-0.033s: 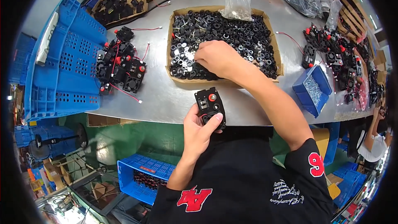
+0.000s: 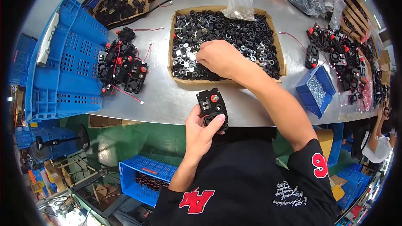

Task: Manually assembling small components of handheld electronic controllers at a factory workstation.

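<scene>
The table (image 2: 161,96) ran across the view, a blue crate (image 2: 86,79) at its left end. A carton (image 2: 205,82) lay in the middle, and a blue bin (image 2: 307,96) stood to its right. The left hand (image 2: 197,132) gripped a black unit (image 2: 210,109) just in front of the carton, at the table's near edge. The right hand (image 2: 220,58) reached into the carton, fingers bent; whether they pinched anything could not be told. An orange ring (image 2: 215,98) sat on the unit's face. Small black and pale parts (image 2: 247,33) filled the carton.
</scene>
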Demonstrator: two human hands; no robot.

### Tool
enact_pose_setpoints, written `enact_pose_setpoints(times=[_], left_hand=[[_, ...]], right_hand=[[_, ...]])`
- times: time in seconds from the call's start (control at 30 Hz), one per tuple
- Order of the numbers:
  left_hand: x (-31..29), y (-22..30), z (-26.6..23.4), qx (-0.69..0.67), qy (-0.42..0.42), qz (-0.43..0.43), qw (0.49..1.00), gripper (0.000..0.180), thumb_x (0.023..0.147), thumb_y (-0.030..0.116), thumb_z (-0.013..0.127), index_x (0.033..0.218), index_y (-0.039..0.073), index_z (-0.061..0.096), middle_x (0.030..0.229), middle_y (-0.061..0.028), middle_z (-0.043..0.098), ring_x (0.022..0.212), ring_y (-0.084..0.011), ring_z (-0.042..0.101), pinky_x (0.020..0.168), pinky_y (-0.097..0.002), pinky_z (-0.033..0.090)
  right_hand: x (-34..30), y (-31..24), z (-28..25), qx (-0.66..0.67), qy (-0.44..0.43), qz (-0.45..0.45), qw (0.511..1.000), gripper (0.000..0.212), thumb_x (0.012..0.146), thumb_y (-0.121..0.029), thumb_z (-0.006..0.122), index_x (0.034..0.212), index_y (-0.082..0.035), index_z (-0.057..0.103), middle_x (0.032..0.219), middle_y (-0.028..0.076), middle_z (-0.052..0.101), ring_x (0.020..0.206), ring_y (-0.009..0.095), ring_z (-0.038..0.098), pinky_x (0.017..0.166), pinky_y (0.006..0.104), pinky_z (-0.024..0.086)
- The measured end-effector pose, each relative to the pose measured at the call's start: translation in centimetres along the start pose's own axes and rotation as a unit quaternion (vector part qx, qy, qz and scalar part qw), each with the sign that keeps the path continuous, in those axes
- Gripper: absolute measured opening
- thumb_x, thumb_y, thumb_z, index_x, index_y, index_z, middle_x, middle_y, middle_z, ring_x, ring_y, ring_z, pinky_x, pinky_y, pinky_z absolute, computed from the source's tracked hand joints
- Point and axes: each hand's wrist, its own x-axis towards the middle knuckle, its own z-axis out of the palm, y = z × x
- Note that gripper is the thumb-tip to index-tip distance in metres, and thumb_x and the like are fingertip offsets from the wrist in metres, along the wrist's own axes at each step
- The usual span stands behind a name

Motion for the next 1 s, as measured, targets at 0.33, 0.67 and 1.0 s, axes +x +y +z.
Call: enact_pose_setpoints(times=[0.33,0.67,1.0], left_hand=[[0.0,0.0,-0.5,0.009,0.014,0.003,1.000,0.038,0.085,0.008,0.070,0.117,-0.002,0.052,0.093,-0.0044,0.063,0.075,-0.0081,0.061,0.058,-0.0229,0.055],[0.9,-0.4,1.7,0.019,-0.019,0.006,1.000,0.038,0.084,0.003,0.070,0.118,-0.002,0.052,0.096,-0.0042,0.064,0.080,-0.0075,0.061,0.063,-0.0220,0.053],[1.2,-1.2,3.5,0.051,-0.045,0.007,0.998,0.037,0.084,0.001,0.070,0.117,-0.005,0.054,0.101,-0.0072,0.065,0.088,-0.0088,0.062,0.073,-0.0221,0.053]], right_hand=[[-3.4,-2.4,-4.0,0.200,0.111,0.113,0.967,0.018,0.085,-0.015,0.060,0.081,0.001,0.063,0.072,0.011,0.063,0.063,0.020,0.061,0.061,0.0309,0.049],[-13.7,-6.7,-3.9,0.545,0.103,0.319,0.769,0.012,0.084,-0.005,0.067,0.093,0.003,0.069,0.081,0.004,0.068,0.071,0.006,0.060,0.064,0.0220,0.050],[-16.0,-5.6,-4.4,0.506,0.122,0.295,0.801,0.013,0.084,-0.005,0.066,0.094,0.003,0.070,0.082,0.004,0.068,0.071,0.006,0.061,0.063,0.0216,0.050]])
